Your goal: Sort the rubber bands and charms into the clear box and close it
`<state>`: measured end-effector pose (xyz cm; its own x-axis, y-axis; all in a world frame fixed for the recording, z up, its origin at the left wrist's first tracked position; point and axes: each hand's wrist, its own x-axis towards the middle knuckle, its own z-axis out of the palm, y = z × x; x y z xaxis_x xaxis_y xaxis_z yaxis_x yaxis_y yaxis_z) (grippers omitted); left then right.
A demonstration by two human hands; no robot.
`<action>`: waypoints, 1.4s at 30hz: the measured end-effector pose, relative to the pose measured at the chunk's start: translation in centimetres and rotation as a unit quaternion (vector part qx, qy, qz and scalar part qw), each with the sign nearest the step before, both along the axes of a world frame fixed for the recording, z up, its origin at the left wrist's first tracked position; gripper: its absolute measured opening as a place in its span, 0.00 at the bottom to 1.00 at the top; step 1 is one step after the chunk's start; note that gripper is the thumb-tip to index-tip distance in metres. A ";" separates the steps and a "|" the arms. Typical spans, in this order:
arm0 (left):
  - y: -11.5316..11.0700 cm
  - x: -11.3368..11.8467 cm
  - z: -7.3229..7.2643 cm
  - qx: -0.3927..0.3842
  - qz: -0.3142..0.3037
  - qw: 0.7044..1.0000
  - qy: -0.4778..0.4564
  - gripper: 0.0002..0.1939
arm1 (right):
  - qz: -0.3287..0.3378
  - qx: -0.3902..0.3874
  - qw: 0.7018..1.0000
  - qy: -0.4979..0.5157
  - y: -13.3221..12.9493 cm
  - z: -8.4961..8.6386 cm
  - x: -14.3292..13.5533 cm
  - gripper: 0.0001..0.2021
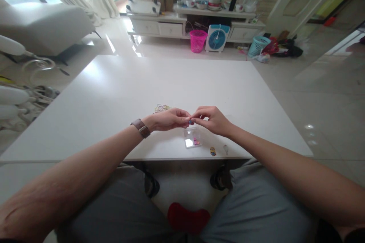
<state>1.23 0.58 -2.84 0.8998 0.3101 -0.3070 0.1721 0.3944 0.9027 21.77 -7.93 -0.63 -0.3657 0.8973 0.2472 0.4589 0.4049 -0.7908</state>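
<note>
Fingertips of my left hand (173,119) and my right hand (210,119) meet above the white table (182,83). Both hands are closed in a pinch around a small blue piece (191,122), too small to make out fully. Just below them lies a clear compartment box (188,143) with small pink and orange pieces (196,141) in its right part. Partly behind my left hand is a group of pale, colourful rings (161,108). A yellow and blue cartoon figure (213,151) lies near the front edge, beside a small pale, clear item (226,149).
Beyond the table stand a pink basket (197,41), a blue and white fan (217,38) and a light blue basket (258,46). A low cabinet (171,29) holds bowls. My legs are under the front edge, with a red seat (188,218) between them.
</note>
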 end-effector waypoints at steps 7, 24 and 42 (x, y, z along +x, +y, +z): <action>-0.1 0.2 -0.1 -0.039 0.020 0.999 0.007 0.12 | -0.011 -0.030 0.999 0.027 -0.1 -0.4 0.2 0.10; 0.0 0.3 -0.1 -0.018 -0.003 1.000 -0.012 0.11 | -0.016 -0.039 0.998 0.047 0.2 -1.2 0.1 0.05; 0.0 0.5 0.3 0.013 -0.008 1.000 0.015 0.17 | 0.025 0.113 0.992 -0.049 0.1 -1.0 0.4 0.04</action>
